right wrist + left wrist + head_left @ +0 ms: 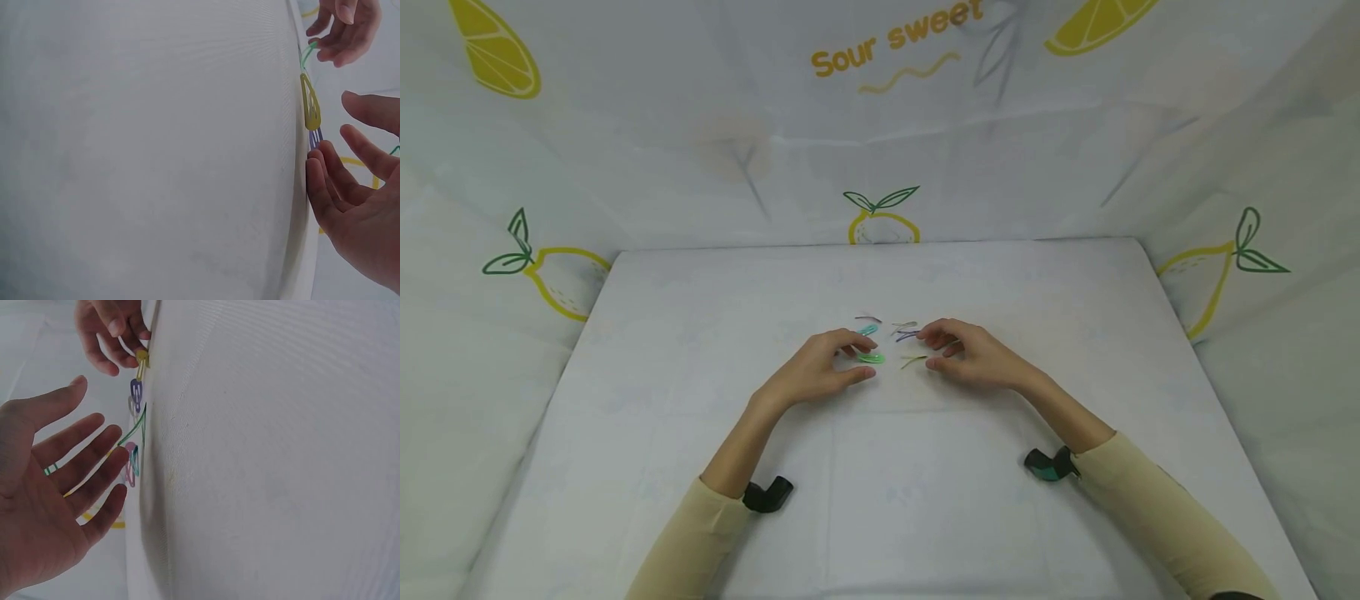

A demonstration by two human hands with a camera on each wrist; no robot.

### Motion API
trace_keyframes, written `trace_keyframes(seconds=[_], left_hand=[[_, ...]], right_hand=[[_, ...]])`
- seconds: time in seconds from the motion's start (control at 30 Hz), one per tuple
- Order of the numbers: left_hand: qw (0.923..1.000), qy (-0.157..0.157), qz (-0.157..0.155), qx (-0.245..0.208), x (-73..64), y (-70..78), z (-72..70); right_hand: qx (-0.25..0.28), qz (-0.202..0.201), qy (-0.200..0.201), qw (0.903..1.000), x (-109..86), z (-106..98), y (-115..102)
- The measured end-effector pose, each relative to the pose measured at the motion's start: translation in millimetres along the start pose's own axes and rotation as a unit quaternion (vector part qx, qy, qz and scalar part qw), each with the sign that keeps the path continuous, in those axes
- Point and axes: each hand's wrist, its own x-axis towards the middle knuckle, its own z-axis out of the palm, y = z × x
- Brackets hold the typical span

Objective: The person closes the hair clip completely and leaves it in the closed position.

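Note:
Several small snap hair clips lie close together on the white table between the two hands. My left hand [822, 367], fingers spread and relaxed, holds nothing. Nearest to it are a green hair clip [873, 359] and a light blue hair clip [868, 330]. On the other side, my right hand [976, 357] has loosely bent fingers and also holds nothing. Its fingertips are right at a purple hair clip [316, 137] and near a yellow hair clip [311, 103]. A pink hair clip [130, 446] shows past the left fingertips in the left wrist view.
A white cloth covers the table [880, 492]. White curtains [700, 183] printed with lemons surround its back and sides. Black wrist cameras stick out by both cuffs, the left wrist camera [769, 495] and the right wrist camera [1048, 465], low over the table.

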Motion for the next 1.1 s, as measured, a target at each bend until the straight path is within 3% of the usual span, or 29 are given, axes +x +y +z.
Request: trace_keyframes(seconds=[0.6,1.1], left_hand=[[0.9992,-0.014,0.0,-0.038,11.0,-1.7,4.5],[0.9953,-0.013,-0.034,-0.09,22.6,-0.9,15.1]], right_hand=[[-0.015,0.008,-0.017,0.9997,3.5,-3,3],[-0.009,0.02,-0.025,0.9994,8.1,-6,7]])
